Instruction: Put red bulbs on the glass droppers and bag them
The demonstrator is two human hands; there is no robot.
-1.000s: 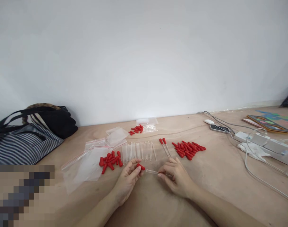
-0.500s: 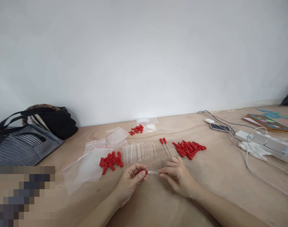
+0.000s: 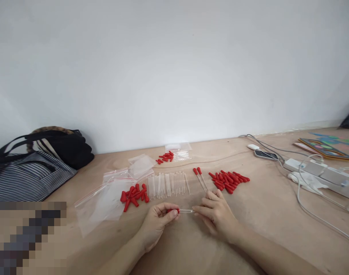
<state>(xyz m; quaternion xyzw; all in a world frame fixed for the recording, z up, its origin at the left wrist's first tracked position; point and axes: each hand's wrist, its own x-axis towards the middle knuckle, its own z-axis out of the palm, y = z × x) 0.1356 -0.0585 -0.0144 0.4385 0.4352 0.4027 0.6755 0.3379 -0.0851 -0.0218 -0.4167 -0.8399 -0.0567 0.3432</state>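
Between thumb and fingers, my left hand (image 3: 155, 226) pinches a red rubber dropper bulb (image 3: 177, 211). A clear glass dropper tube (image 3: 186, 211) runs sideways from the bulb's mouth to my right hand (image 3: 217, 214), whose fingers are closed on its other end. How deep the tube sits in the bulb is too small to tell. Just beyond my right hand lie two droppers with red bulbs (image 3: 199, 170), their lower ends hidden by the fingers. Loose glass tubes (image 3: 168, 184) lie in a row ahead. Red bulbs (image 3: 134, 194) are heaped to the left, and more red bulbs (image 3: 229, 180) to the right.
Clear zip bags (image 3: 108, 198) lie at the left, with small red bulbs (image 3: 165, 157) and a bag of tubes (image 3: 182, 153) by the wall. A striped bag (image 3: 34, 175) stands far left. A phone-like device (image 3: 266, 154), white cables and a power strip (image 3: 337, 179) occupy the right.
Both hands have stayed nearly in place, with the tube and bulb shifted slightly downward. The fingers of my right hand have adjusted a little on the tube.
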